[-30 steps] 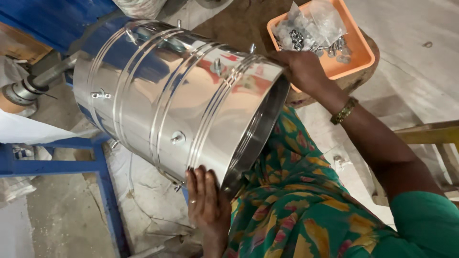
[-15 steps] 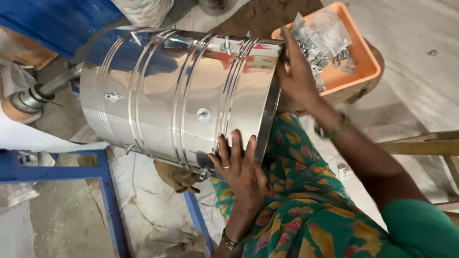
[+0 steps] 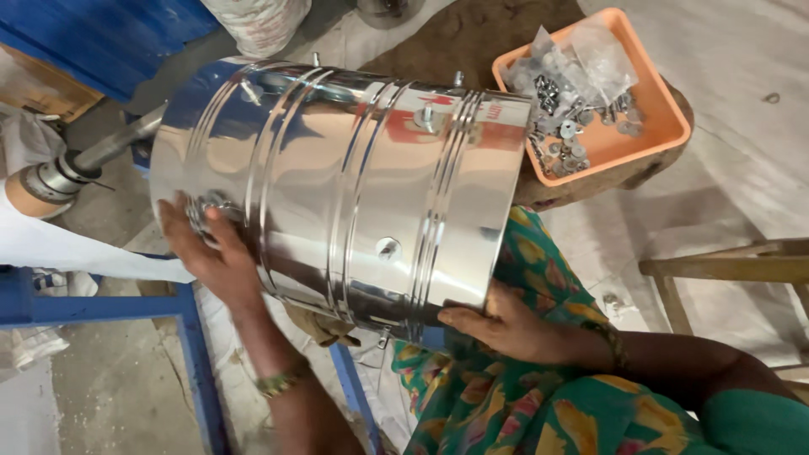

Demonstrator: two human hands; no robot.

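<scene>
A large shiny steel drum [image 3: 345,185] with ribbed bands and small bolts lies on its side across the middle of the view, mounted on a metal shaft [image 3: 80,164] at the left. My left hand [image 3: 206,248] is pressed flat against the drum's left end, near a bolt. My right hand [image 3: 497,320] grips the lower rim of the drum's open right end, above my lap in green flowered cloth [image 3: 539,396].
An orange plastic tray [image 3: 649,126] holding nuts, bolts, washers and clear bags rests on a wooden stump at the upper right. A blue metal frame [image 3: 190,337] runs under the drum. A wooden stool [image 3: 742,270] stands at the right edge.
The drum has turned and swung more level. My left hand moved from the near rim to the drum's left end; my right hand dropped from the top rim to the lower rim.
</scene>
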